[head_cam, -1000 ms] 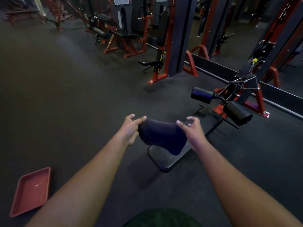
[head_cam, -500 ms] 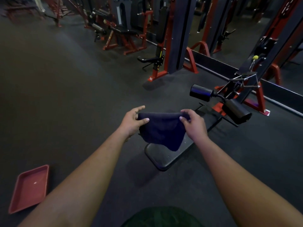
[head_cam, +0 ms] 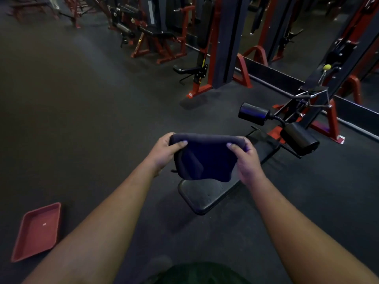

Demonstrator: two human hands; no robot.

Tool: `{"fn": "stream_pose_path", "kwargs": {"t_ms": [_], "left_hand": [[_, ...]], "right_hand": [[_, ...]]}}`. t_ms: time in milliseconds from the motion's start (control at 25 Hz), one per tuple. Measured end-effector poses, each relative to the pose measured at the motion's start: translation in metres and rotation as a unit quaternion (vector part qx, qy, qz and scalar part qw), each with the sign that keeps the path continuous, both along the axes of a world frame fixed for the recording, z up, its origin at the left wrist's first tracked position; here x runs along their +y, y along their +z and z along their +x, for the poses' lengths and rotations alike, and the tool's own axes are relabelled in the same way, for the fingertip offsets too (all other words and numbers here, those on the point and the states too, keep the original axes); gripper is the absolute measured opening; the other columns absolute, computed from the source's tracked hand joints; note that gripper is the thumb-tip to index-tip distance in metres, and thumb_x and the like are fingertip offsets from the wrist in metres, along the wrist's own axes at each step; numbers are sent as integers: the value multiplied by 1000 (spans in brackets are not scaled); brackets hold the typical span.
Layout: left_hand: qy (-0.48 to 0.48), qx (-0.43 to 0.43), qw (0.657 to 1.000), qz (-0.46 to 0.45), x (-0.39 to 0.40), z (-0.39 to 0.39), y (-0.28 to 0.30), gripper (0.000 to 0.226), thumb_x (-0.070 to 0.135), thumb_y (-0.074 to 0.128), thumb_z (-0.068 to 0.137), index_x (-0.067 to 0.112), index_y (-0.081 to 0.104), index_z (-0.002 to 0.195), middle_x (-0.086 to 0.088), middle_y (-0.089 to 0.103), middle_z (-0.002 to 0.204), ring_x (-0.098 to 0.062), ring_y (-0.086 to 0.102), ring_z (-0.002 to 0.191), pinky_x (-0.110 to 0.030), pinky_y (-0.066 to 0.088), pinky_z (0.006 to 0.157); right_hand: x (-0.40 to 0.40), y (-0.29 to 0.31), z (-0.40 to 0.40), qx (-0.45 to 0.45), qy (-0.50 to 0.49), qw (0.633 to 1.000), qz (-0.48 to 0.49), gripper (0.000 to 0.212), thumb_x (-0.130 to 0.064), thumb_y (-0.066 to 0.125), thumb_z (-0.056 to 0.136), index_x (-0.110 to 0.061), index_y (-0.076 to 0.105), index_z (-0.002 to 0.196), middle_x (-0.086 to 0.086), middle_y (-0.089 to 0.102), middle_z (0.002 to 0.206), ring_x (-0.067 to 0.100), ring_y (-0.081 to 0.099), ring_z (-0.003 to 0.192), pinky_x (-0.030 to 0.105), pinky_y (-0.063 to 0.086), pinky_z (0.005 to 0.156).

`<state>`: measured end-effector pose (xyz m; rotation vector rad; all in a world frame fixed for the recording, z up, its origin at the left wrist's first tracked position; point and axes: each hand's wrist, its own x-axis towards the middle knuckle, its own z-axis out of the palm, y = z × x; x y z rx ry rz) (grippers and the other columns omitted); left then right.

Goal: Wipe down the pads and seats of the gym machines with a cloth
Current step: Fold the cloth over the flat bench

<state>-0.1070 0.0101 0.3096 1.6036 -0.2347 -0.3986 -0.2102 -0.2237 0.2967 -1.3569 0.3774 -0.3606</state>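
Hands, left and right, are pinching a dark cloth mid-frame, blocking the bench pad; red tray is sitting lower left.

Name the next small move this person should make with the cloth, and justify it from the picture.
Probably lower the cloth onto the bench pad and begin wiping. The left hand and right hand both pinch its top edge, so it hangs in the air, seemingly folded, directly above the pad's near end, not yet touching it.
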Motion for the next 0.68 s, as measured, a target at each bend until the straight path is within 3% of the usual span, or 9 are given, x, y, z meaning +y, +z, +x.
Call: {"fn": "stream_pose_path", "kwargs": {"t_ms": [40,80,160,280,360,440,520,600,680], "left_hand": [[11,21,999,-35,-10,-1,4,12,15,67,96,14,64,108,-4,74,103,-18,70,96,-33,57,81],[27,39,997,-60,-19,1,8,13,18,66,98,16,64,110,-3,74,105,-17,71,96,-34,58,81],[48,68,993,-83,-32,12,8,18,26,64,99,16,63,114,-5,75,109,-19,72,99,-36,60,84],[-24,102,993,-48,-26,40,-19,33,33,68,96,14,62,123,-7,74,117,-21,71,107,-38,60,89],[-136,128,982,25,-14,54,-61,39,25,74,93,12,63,127,-7,73,121,-23,69,112,-37,59,91],[-180,158,968,74,-4,70,-104,38,14,75,90,6,64,126,-11,73,119,-27,68,113,-37,59,90],[-174,169,965,96,-2,87,-140,36,13,75,91,4,62,124,-12,74,116,-25,70,108,-37,60,87],[-193,183,953,143,-5,101,-172,34,14,70,95,3,59,125,-10,74,108,-15,72,91,-26,59,71],[-233,190,934,192,-11,115,-211,36,18,65,98,4,56,130,-5,72,100,-8,68,80,-18,54,64]], "right_hand": [[5,-3,1,-9,18,997,79,28,-9,72,89,-11,58,113,3,72,102,15,69,91,31,56,76],[10,-8,2,4,39,994,98,41,-10,77,85,-10,56,120,5,73,110,18,71,100,32,58,80],[18,-23,3,36,70,995,67,59,-7,83,78,-5,55,131,10,71,123,25,68,114,39,57,90],[27,-33,15,59,-7,991,122,38,2,74,84,0,63,120,18,73,114,31,70,105,44,58,89],[35,-43,22,72,-69,987,127,24,1,70,87,-6,67,110,15,75,102,26,72,95,41,60,82],[44,-66,29,101,-117,978,137,20,1,68,90,-10,65,106,10,75,94,23,71,91,36,59,78],[55,-101,29,147,-162,965,142,19,2,66,92,-12,64,105,9,75,95,24,70,95,37,60,81],[66,-140,25,207,-204,951,108,17,1,66,92,-12,65,103,10,75,98,27,71,100,43,57,89],[73,-176,26,273,-232,932,59,15,-3,66,93,-15,66,102,7,75,98,27,70,104,40,56,89]]}}
